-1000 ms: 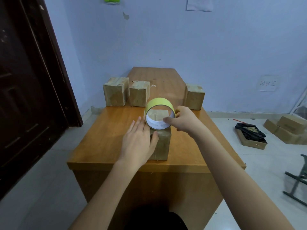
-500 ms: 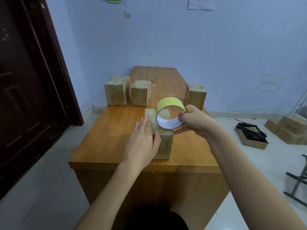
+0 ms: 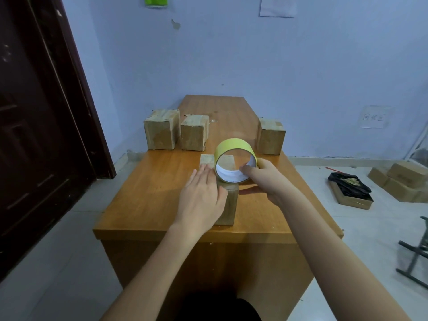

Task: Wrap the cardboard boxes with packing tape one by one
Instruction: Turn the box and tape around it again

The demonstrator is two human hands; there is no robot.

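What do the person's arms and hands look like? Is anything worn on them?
Both forearms are bare as far as the picture shows, with no sleeves in view. The left hand and the right hand wear no gloves. No watch, bracelet or ring can be seen. The fingers are bare too.

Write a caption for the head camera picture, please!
Left hand presses the box while right hand holds the tape roll above it.

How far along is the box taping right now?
In hand: the left hand presses flat on the nearest cardboard box while the right hand holds the yellow tape roll over it. Three boxes wait behind, two on the left and one on the right; whether those are wrapped is unclear.
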